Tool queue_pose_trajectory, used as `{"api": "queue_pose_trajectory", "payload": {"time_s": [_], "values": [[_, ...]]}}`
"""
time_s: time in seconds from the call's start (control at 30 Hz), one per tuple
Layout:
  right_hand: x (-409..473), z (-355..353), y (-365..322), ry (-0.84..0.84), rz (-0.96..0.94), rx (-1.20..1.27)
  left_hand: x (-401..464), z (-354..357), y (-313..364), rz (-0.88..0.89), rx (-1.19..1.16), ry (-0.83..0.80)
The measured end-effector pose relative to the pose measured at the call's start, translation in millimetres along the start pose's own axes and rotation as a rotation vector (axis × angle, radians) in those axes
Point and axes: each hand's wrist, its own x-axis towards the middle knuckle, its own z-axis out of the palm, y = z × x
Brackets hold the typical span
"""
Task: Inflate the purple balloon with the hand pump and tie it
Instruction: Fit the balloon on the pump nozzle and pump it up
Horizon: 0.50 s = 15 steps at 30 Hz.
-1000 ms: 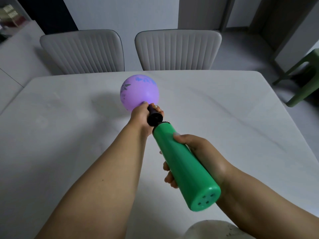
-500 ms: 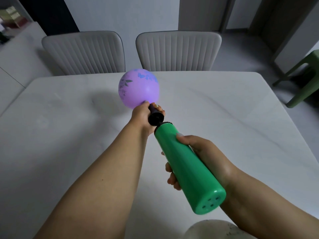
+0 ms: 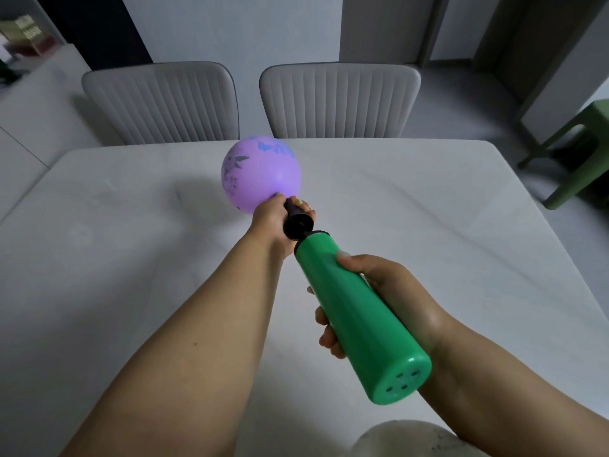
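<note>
With your left hand (image 3: 273,222) pinching the purple balloon (image 3: 261,173) on the pump's black nozzle (image 3: 296,222) at 12 o'clock over the table (image 3: 461,225), your right hand (image 3: 389,298) gripping the green pump (image 3: 356,321), stroke evenly, neck sealed.

Head-worn wide-angle view, facing forward and down, close over table (image 3: 428,225)

Desk (image 3: 428,225): white top with faint grey marble veining and rounded far corners, seen from the near side. A soft shadow is cast on the top left of centre. Two grey ribbed chairs (image 3: 339,100) are drawn up at the far edge. Floor (image 3: 461,103): grey, with a green stool (image 3: 580,153) stood at far right.
</note>
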Motion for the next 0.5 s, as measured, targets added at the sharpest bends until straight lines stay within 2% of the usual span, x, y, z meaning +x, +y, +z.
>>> {"api": "queue_pose_trajectory", "payload": {"time_s": [0.2,0.43,0.5], "values": [[15.0,11.0,-13.3,0.077,-0.055,-0.009,-8.2,5.5,-6.3,0.005,0.045,-0.031],[-7.7,5.4,10.1,-0.011,-0.005,-0.017,-5.0,-6.2,5.8,0.004,-0.005,-0.011],[-4.0,7.9,3.9,0.011,-0.016,-0.006,-8.9,-2.8,1.8,0.008,0.007,-0.014]]}}
